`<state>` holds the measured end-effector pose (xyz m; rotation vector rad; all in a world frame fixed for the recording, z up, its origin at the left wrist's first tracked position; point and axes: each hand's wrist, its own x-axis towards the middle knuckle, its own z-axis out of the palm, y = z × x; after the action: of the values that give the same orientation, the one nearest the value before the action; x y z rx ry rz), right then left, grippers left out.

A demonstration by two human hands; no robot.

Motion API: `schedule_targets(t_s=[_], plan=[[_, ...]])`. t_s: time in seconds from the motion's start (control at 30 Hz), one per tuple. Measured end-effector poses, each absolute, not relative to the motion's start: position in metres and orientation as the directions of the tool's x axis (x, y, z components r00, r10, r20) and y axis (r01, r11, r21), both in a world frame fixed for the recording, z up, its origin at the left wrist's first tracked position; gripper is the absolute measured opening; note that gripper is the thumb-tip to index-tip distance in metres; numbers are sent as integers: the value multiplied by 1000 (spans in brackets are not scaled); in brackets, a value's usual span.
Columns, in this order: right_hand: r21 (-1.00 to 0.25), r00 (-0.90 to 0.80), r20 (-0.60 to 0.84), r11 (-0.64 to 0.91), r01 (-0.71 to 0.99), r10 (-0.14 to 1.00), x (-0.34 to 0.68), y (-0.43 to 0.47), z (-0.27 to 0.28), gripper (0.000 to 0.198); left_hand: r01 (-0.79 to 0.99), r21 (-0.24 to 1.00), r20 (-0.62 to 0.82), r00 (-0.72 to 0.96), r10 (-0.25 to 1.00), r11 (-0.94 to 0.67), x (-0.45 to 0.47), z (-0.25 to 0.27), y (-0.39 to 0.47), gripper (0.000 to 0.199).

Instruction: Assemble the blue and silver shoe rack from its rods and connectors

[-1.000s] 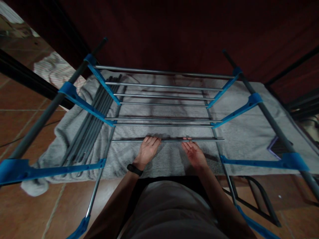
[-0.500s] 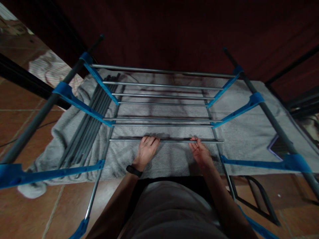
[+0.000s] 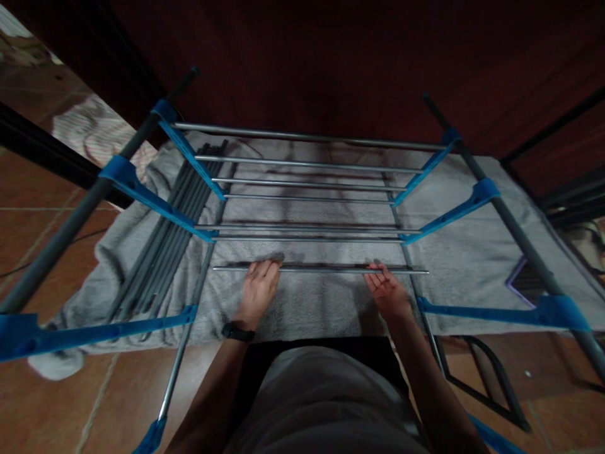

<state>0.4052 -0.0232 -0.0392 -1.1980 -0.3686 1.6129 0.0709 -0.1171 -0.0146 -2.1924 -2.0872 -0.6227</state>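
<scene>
A loose grey metal rod [image 3: 321, 270] lies crosswise between my hands, low in front of the rack. My left hand [image 3: 259, 284], with a dark band at the wrist, is closed over the rod's left half. Near the rod's right part my right hand [image 3: 385, 287] holds it with bent fingers, palm partly up. Both rod ends appear free of the rack's side parts. Around it stands the rack frame: grey uprights [image 3: 66, 230] with blue plastic brackets [image 3: 151, 205]. Several crossbars [image 3: 302, 165] span between the brackets at the back.
A bundle of grey tubes [image 3: 165, 246] lies on the grey blanket [image 3: 331, 309] at left. Blue lower brackets [image 3: 108, 331] jut inward on both sides. A black metal frame [image 3: 491, 372] rests on the tiled floor [image 3: 57, 397] at right. A dark red panel [image 3: 307, 69] stands behind.
My left hand has slid left along the rod. The rod and my right hand have shifted slightly to the right. The rack stays put.
</scene>
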Motion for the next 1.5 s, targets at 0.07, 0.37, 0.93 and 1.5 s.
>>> schedule_targets(t_s=[0.07, 0.37, 0.93, 1.5], plan=[[-749, 73, -505, -394, -532, 860, 413, -21, -42, 9, 966, 249, 295, -12, 956, -64, 58, -13, -123, 26], [-771, 202, -496, -321, -551, 845, 434, -10, -40, 6, 967, 244, 334, -156, 930, 74, 21, -16, -146, 26], [-760, 190, -483, -301, -576, 855, 444, -9, -36, 3, 891, 267, 400, -450, 799, 368, 15, -18, -156, 20], [-778, 248, -462, -254, -574, 852, 444, -7, -30, 7, 881, 228, 383, -474, 793, 416, 6, -17, -157, 24]])
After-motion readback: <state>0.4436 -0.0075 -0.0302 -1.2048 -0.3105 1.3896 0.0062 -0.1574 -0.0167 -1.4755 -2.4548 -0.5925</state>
